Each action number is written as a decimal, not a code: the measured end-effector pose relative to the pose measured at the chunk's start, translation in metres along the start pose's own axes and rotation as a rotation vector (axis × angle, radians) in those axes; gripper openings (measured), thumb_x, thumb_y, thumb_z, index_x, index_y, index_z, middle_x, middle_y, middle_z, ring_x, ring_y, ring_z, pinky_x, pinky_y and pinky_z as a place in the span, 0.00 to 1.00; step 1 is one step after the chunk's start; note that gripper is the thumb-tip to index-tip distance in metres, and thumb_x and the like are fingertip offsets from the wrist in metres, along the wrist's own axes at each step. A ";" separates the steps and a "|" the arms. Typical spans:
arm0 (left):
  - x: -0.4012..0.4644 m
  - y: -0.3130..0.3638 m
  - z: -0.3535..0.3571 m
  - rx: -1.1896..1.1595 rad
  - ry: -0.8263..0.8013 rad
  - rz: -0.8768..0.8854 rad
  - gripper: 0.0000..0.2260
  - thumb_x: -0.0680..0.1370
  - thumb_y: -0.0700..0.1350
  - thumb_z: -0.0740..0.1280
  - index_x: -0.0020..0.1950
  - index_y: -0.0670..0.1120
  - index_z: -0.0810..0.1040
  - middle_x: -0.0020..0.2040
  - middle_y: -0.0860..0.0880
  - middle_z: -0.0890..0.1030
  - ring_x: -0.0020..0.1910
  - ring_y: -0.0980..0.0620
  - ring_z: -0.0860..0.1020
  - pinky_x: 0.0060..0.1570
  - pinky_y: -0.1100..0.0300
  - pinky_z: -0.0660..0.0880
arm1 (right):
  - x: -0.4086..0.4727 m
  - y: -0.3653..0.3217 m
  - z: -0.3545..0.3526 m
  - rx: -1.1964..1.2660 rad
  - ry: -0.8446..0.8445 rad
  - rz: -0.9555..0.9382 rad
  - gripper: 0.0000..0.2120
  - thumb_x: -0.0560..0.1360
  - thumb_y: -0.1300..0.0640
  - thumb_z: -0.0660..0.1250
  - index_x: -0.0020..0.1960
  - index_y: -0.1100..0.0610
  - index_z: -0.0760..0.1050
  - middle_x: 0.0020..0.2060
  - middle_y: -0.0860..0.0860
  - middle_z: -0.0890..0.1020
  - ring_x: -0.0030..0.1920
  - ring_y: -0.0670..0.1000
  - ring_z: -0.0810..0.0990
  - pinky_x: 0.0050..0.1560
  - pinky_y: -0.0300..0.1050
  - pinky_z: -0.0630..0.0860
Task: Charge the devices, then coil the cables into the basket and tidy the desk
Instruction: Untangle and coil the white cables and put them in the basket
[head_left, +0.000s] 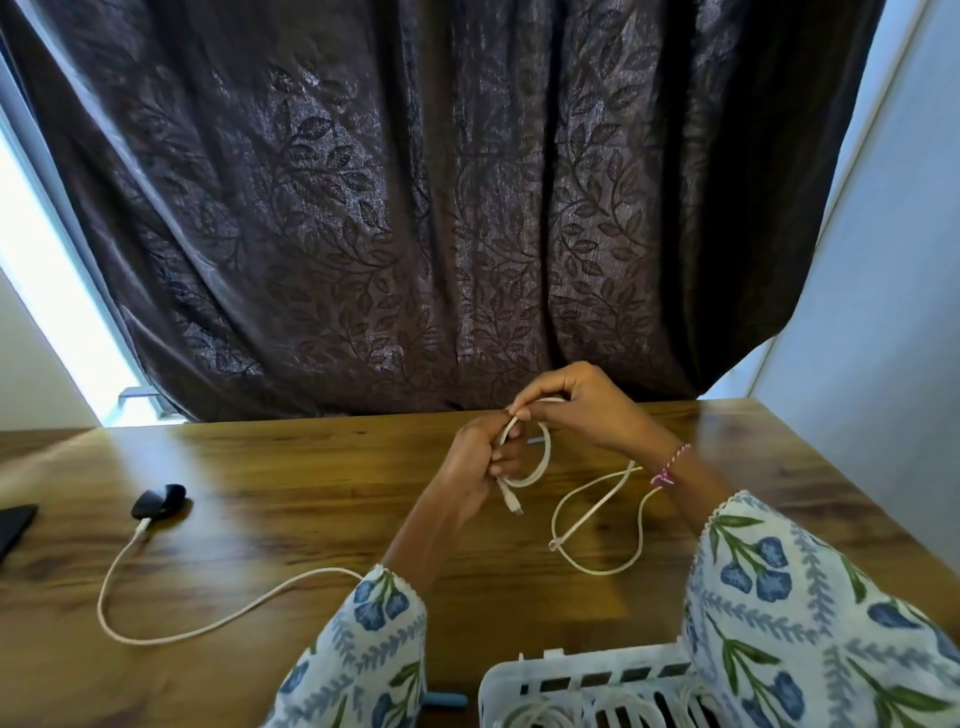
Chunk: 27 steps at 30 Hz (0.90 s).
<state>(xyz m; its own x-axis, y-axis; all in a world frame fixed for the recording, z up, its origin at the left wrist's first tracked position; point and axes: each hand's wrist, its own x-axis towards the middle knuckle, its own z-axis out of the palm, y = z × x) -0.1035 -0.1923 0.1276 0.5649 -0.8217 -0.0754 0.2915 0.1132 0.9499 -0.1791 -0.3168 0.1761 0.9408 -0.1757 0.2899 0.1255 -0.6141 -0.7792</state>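
Dark leaf-patterned curtain behind wooden counter; coiling step underway, mid-counter.

Left hand grips a small loop of white cable, fingers curled round it so the turns stay together; plug end hangs below. Right hand pinches the cable at the loop top, likely to feed the next turn. Slack lies on the counter to the right. White basket sits at the near edge, coils already inside. Second cable, at left, plugged into dark device, probably charging.
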 end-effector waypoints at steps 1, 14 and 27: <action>0.001 -0.001 -0.001 0.003 -0.011 -0.004 0.16 0.79 0.39 0.49 0.32 0.45 0.64 0.20 0.55 0.59 0.18 0.60 0.55 0.24 0.64 0.50 | 0.000 0.001 -0.001 -0.003 0.001 0.005 0.05 0.70 0.65 0.71 0.44 0.59 0.83 0.41 0.53 0.85 0.44 0.45 0.82 0.51 0.39 0.77; 0.002 -0.004 -0.046 -0.765 -0.252 0.053 0.12 0.68 0.45 0.74 0.30 0.44 0.73 0.25 0.55 0.55 0.21 0.59 0.53 0.18 0.69 0.62 | -0.015 0.034 -0.031 0.114 0.281 0.097 0.12 0.71 0.70 0.68 0.54 0.64 0.78 0.29 0.41 0.82 0.31 0.35 0.77 0.36 0.26 0.71; 0.007 0.005 -0.058 -0.491 0.186 0.126 0.15 0.83 0.45 0.52 0.37 0.44 0.67 0.22 0.54 0.64 0.19 0.60 0.63 0.21 0.69 0.64 | -0.027 0.023 0.005 -0.795 -0.069 -0.054 0.11 0.76 0.52 0.64 0.56 0.50 0.80 0.48 0.46 0.79 0.49 0.45 0.76 0.46 0.40 0.72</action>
<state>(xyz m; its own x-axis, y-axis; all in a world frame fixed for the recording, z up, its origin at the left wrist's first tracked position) -0.0531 -0.1645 0.1141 0.7331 -0.6770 -0.0651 0.5142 0.4891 0.7046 -0.2004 -0.3225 0.1482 0.9605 -0.0976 0.2608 -0.0658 -0.9896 -0.1279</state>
